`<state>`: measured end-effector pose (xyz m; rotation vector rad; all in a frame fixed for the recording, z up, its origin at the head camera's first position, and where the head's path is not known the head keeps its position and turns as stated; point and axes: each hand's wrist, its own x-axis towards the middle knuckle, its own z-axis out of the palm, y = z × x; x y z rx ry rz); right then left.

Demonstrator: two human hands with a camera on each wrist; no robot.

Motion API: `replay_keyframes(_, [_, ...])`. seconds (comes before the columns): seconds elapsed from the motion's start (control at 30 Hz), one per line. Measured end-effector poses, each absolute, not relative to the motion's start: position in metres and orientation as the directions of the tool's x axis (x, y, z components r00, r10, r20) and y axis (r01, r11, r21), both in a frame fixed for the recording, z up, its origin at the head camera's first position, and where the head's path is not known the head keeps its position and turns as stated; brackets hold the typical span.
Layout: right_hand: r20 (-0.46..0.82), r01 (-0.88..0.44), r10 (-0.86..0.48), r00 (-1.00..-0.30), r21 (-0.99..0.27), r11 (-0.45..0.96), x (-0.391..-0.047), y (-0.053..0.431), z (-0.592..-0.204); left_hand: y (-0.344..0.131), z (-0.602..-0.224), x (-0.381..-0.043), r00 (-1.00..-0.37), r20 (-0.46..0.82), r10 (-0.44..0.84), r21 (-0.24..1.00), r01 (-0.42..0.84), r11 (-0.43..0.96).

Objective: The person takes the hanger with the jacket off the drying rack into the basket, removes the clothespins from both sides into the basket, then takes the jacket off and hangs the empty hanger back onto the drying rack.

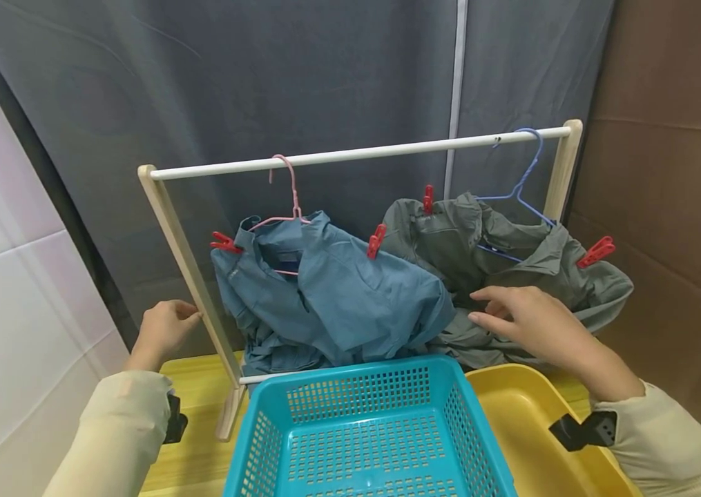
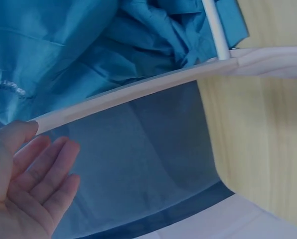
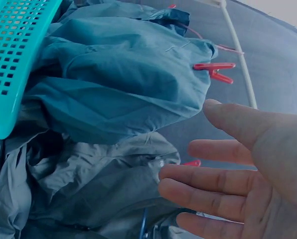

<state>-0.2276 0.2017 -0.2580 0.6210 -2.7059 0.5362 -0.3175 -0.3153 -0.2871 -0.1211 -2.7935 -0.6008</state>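
Yellow table (image 1: 197, 397): one blue basket (image 1: 350, 373), one yellow tray (image 1: 512, 407). Our right hand (image 1: 530, 317), fingers half spread, empty, and left hand (image 1: 165, 328), fingers loose, thumb at the rack post (image 1: 183, 255), nothing gripped, flank the blue shirt (image 1: 356, 297) (neither clearly nearer); its long axis runs crosswise, sloping down rightward. We count two shirts (image 1: 443, 238), two hangers (image 1: 295, 197), four red clips (image 1: 377, 241), one rack (image 1: 387, 150).

You have matt, creased cloth in the blue garment (image 1: 356, 297) at left and the grey-green garment (image 1: 449, 238) at right. Your left upright (image 1: 188, 269) is smooth pale wood, with a smooth white rail (image 1: 362, 152). Near you, the turquoise basket (image 1: 356, 371) and yellow tray (image 1: 514, 414) are smooth, slightly glossy plastic
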Motion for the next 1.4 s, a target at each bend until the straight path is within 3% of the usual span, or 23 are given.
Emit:
replay_keyframes(0.23, [0.395,-0.516,-0.396,-0.829,-0.268,0.814,-0.228,0.194,-0.249,-0.315,-0.279,-0.319,-0.932,0.359,0.044,0.363,0.182,0.914])
replay_keyframes(0.73, [0.379,-0.522,-0.413,-0.828,-0.253,0.815,-0.235,0.178,-0.235,-0.312,-0.282,-0.323,-0.883,0.464,-0.076,0.416,0.142,0.898])
replay_keyframes(1.4, [0.381,-0.557,-0.444,-0.811,-0.27,0.785,-0.264,0.158,-0.219,-0.301,-0.287,-0.33,-0.861,0.493,-0.13,0.442,0.119,0.889])
